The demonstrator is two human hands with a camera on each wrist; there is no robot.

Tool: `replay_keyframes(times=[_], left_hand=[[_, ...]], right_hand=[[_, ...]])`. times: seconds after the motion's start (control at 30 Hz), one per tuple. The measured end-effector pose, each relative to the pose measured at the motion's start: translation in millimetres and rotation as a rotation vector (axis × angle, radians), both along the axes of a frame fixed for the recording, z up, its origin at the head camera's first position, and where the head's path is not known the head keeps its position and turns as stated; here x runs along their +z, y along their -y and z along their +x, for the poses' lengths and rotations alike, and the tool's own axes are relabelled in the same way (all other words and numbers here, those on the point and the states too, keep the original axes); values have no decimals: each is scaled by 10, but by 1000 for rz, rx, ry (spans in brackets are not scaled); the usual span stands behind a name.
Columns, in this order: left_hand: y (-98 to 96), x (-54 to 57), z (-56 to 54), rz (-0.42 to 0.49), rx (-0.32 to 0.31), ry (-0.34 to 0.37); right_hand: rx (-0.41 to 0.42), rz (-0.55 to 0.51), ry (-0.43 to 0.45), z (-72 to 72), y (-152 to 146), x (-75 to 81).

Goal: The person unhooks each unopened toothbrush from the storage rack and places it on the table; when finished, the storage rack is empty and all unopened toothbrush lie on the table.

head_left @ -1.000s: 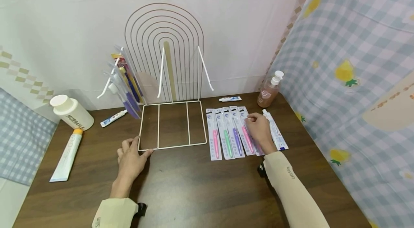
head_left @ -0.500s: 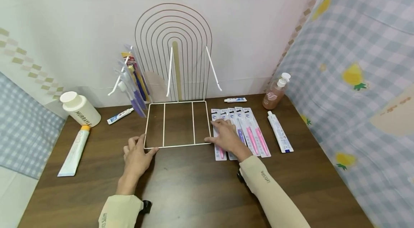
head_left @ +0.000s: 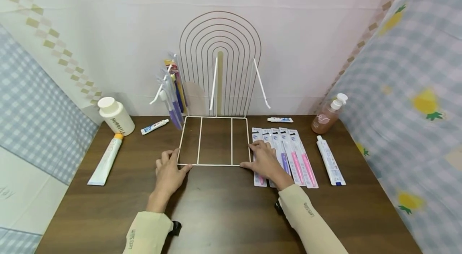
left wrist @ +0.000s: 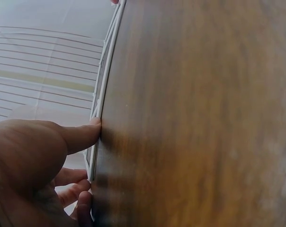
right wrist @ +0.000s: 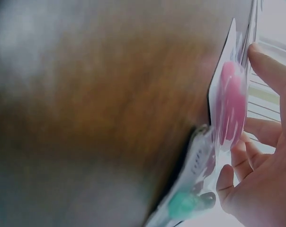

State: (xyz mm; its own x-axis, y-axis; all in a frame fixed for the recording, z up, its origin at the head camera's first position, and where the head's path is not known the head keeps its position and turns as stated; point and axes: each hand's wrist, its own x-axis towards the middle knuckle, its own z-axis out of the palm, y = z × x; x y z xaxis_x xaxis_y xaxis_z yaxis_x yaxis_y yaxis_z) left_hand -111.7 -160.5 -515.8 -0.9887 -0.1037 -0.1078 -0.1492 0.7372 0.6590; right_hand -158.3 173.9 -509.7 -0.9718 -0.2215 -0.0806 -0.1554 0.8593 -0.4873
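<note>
A white wire display rack (head_left: pixel 232 142) with an arched back and three forward prongs stands on the table. My left hand (head_left: pixel 169 174) holds the front left corner of its base, the thumb (left wrist: pixel 88 135) against the front wire and the fingers along the side. My right hand (head_left: pixel 266 162) grips the front right corner the same way, partly covering a row of packaged toothbrushes (head_left: pixel 294 138). In the right wrist view, a pink toothbrush handle (right wrist: pixel 233 104) in clear packaging lies beside its fingers. Packaged toothbrushes (head_left: pixel 175 105) hang from the rack's left prong.
At the left are a cream bottle (head_left: pixel 119 119), an orange-capped toothpaste tube (head_left: pixel 106 162) and a small tube (head_left: pixel 154 126). At the right stand a pump bottle (head_left: pixel 325 119), a white-and-blue tube (head_left: pixel 330 162) and another small tube (head_left: pixel 280 119). Cloth walls back the table.
My right hand has left the rightmost toothbrush pack and moved left to the rack's front right corner. The left hand stays at its corner. The head view has turned left.
</note>
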Motion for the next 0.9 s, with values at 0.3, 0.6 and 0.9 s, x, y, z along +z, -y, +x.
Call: replay_keyframes(times=[0.3,0.6,0.9], left_hand=[[38,-56,4,41,3,-44],[407,-29,-427,256,77,-252],[354,904,-694,528,160,-516]], right_hand=[[-20,-15,23,27,43,-23],[-37,-37,32,25,45,-21],[-31,-57,39,40,53,-30]])
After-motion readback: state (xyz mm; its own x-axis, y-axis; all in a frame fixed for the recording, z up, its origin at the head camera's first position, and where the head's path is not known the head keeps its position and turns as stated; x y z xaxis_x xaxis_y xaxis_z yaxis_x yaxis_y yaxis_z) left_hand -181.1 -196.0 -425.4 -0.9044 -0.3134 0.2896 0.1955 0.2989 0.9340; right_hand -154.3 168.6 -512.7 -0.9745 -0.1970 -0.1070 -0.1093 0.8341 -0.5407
